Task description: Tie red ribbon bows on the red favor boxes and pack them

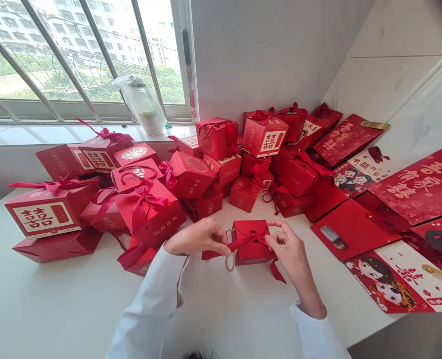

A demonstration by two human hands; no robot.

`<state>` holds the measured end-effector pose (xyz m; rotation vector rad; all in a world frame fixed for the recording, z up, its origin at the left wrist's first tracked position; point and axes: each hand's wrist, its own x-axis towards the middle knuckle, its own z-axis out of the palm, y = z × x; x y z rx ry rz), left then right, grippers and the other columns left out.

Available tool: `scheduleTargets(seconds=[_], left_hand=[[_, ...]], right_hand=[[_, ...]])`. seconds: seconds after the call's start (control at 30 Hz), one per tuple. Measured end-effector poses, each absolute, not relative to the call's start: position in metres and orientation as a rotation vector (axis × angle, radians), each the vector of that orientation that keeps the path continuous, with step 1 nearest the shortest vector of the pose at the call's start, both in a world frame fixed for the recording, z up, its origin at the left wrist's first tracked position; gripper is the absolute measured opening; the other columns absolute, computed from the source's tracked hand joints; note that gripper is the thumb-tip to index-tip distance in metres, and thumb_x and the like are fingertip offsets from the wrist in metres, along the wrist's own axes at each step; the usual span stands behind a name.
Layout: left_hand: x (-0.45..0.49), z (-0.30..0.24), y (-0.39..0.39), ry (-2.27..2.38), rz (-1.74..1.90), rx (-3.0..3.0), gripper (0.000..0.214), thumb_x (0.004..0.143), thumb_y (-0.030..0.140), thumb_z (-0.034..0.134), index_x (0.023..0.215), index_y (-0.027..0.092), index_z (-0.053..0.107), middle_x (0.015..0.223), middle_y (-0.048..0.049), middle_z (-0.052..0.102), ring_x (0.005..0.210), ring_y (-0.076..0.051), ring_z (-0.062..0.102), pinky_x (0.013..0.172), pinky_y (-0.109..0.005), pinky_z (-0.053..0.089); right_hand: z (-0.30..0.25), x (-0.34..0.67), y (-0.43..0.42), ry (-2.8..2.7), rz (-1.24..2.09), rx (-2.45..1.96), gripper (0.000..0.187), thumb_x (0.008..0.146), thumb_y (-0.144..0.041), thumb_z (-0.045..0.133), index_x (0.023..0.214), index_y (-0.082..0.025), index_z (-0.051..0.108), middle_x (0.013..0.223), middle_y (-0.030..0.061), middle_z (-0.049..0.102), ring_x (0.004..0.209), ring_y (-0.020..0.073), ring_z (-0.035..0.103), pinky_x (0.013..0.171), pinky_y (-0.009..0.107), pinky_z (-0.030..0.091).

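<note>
A small red gift box (253, 253) with a scalloped flap sits on the white table in front of me. Across its top runs a red ribbon (253, 237), looped into a bow at the middle, one tail hanging at the right. My left hand (206, 237) pinches the ribbon at the box's left side. On the other side my right hand (288, 245) has thumb and fingertips closed on the ribbon's right part, with a finger along the box's top right edge. A twisted beige cord handle (229, 260) hangs at the box's left.
Red gift boxes (153, 214) with ribbons and cord handles are heaped behind and left. Red printed bags (422, 187) lie along the right. A plastic-wrapped cup (148, 112) stands on the sill (104, 130) by a barred window. The white table (56, 299) reaches a front right edge.
</note>
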<state>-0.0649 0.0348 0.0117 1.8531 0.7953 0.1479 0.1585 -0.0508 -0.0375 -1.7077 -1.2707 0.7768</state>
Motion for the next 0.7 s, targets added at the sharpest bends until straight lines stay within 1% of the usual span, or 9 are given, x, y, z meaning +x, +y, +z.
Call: scheduleTargets(seconds=[0.07,0.13,0.2,0.23,0.3,0.37,0.43,0.53,0.7], left_hand=[[-0.06,0.013,0.033,0.706,0.316,1.838,0.026,0.071,0.042,0.071,0.066,0.016,0.073,0.064,-0.0011,0.062,0.057,-0.011,0.052,0.052,-0.02,0.041],[-0.05,0.013,0.03,0.659,0.526,1.883,0.02,0.071,0.038,0.074,0.069,0.019,0.075,0.083,-0.0047,0.067,0.072,-0.014,0.059,0.065,-0.023,0.047],[-0.035,0.008,0.027,0.638,0.676,1.96,0.012,0.071,0.033,0.075,0.071,0.021,0.077,0.1,-0.0057,0.069,0.086,-0.018,0.062,0.078,-0.027,0.049],[-0.027,0.004,0.025,0.624,0.714,1.988,0.008,0.072,0.031,0.075,0.073,0.023,0.077,0.104,-0.005,0.07,0.091,-0.019,0.063,0.082,-0.028,0.049],[-0.013,-0.005,0.021,0.605,0.758,1.992,0.006,0.075,0.027,0.073,0.078,0.024,0.078,0.101,-0.0033,0.073,0.091,-0.02,0.066,0.084,-0.027,0.049],[-0.002,-0.014,0.019,0.65,0.8,1.954,0.009,0.078,0.026,0.069,0.082,0.023,0.077,0.09,-0.0023,0.075,0.083,-0.018,0.068,0.079,-0.025,0.051],[0.004,-0.022,0.018,0.741,0.845,1.915,0.011,0.079,0.027,0.068,0.083,0.022,0.077,0.084,-0.002,0.076,0.076,-0.018,0.07,0.073,-0.024,0.053],[0.007,-0.027,0.019,0.845,0.868,1.878,0.012,0.079,0.026,0.068,0.085,0.021,0.078,0.085,-0.0028,0.077,0.075,-0.019,0.07,0.07,-0.024,0.054],[0.003,-0.027,0.022,0.828,0.849,1.876,0.02,0.081,0.023,0.065,0.098,0.022,0.075,0.095,-0.002,0.076,0.083,-0.02,0.071,0.076,-0.027,0.055]], right_hand=[[-0.037,0.158,-0.051,-1.267,0.782,-1.71,0.028,0.08,-0.037,0.053,0.104,-0.022,0.054,0.055,-0.0067,0.05,0.057,0.0151,0.05,0.059,0.025,0.039],[-0.038,0.159,-0.051,-1.27,0.786,-1.701,0.028,0.08,-0.037,0.053,0.104,-0.022,0.054,0.054,-0.0072,0.048,0.054,0.0145,0.047,0.057,0.025,0.039],[-0.039,0.16,-0.051,-1.28,0.791,-1.688,0.029,0.079,-0.037,0.054,0.104,-0.022,0.054,0.052,-0.0077,0.047,0.051,0.0136,0.044,0.054,0.024,0.038],[-0.04,0.16,-0.051,-1.283,0.794,-1.683,0.029,0.079,-0.036,0.054,0.105,-0.022,0.054,0.052,-0.0077,0.047,0.05,0.0132,0.043,0.053,0.024,0.036],[-0.042,0.162,-0.051,-1.283,0.797,-1.678,0.029,0.079,-0.035,0.054,0.105,-0.022,0.055,0.052,-0.0077,0.048,0.05,0.0126,0.042,0.05,0.023,0.035],[-0.044,0.163,-0.051,-1.271,0.809,-1.669,0.029,0.079,-0.035,0.054,0.104,-0.022,0.055,0.054,-0.0069,0.051,0.051,0.0128,0.044,0.05,0.022,0.035],[-0.044,0.164,-0.051,-1.256,0.828,-1.654,0.03,0.078,-0.037,0.055,0.105,-0.022,0.055,0.056,-0.0059,0.054,0.053,0.0135,0.047,0.05,0.022,0.036],[-0.043,0.163,-0.051,-1.23,0.85,-1.639,0.031,0.077,-0.037,0.057,0.105,-0.022,0.056,0.056,-0.006,0.054,0.055,0.0136,0.048,0.051,0.022,0.037],[-0.043,0.163,-0.05,-1.141,0.943,-1.567,0.032,0.076,-0.039,0.061,0.103,-0.022,0.056,0.053,-0.0076,0.049,0.052,0.0128,0.043,0.05,0.022,0.034]])
